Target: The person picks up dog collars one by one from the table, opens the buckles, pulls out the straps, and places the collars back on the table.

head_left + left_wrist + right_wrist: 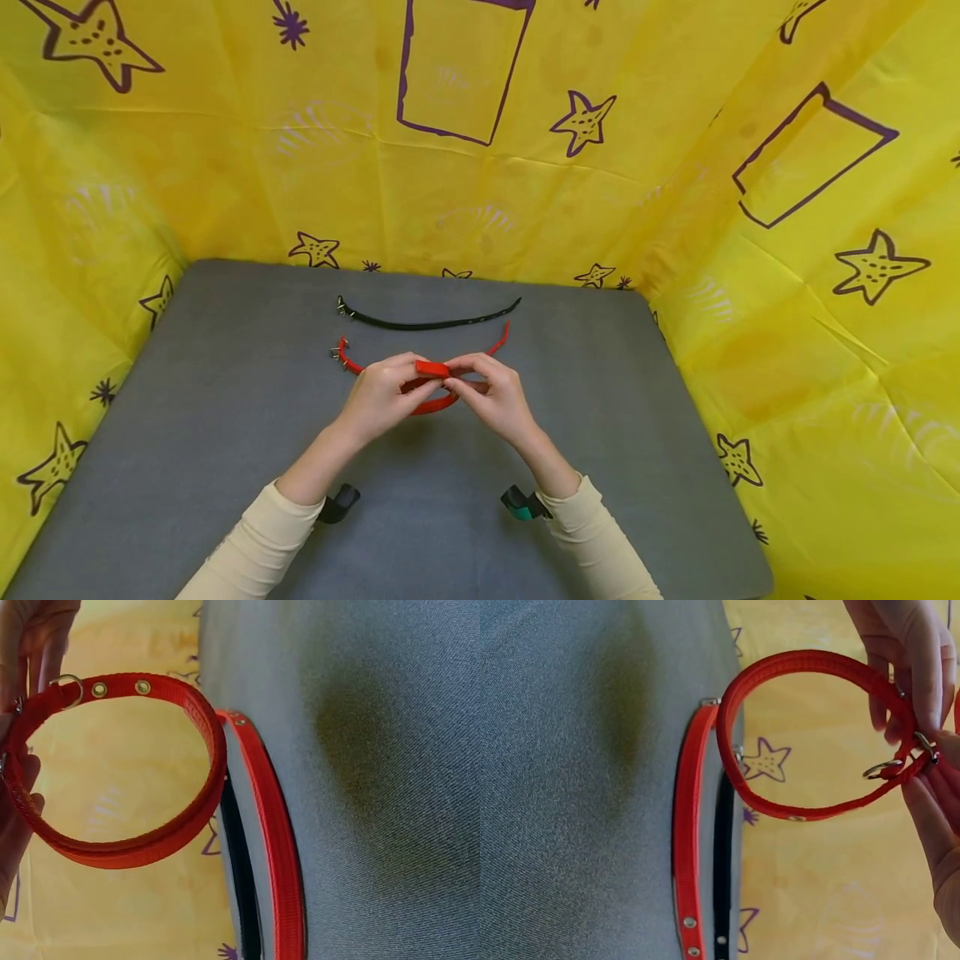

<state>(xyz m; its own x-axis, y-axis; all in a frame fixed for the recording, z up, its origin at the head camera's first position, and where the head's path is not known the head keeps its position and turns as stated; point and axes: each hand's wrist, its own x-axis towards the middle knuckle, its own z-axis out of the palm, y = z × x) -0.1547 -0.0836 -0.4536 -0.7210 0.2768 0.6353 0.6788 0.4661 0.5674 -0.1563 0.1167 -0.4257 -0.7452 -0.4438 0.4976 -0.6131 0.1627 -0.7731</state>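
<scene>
A red collar (437, 406) is bent into a loop and held above the table between both hands. My left hand (381, 393) pinches it on one side, and my right hand (497, 397) pinches it close by, fingertips nearly meeting. In the right wrist view the strap of this red collar (724, 735) runs through a metal buckle (925, 746), with a D-ring (882, 769) beside it. Metal eyelets (142, 688) show along the band in the left wrist view. Fingers hide part of the buckle end.
Behind the hands, a second red collar (348, 360) lies unfastened on the grey table (225, 400). Farther back lies a black collar (420, 326), its buckle end to the left. Yellow patterned cloth (525, 192) encloses the table's back and sides.
</scene>
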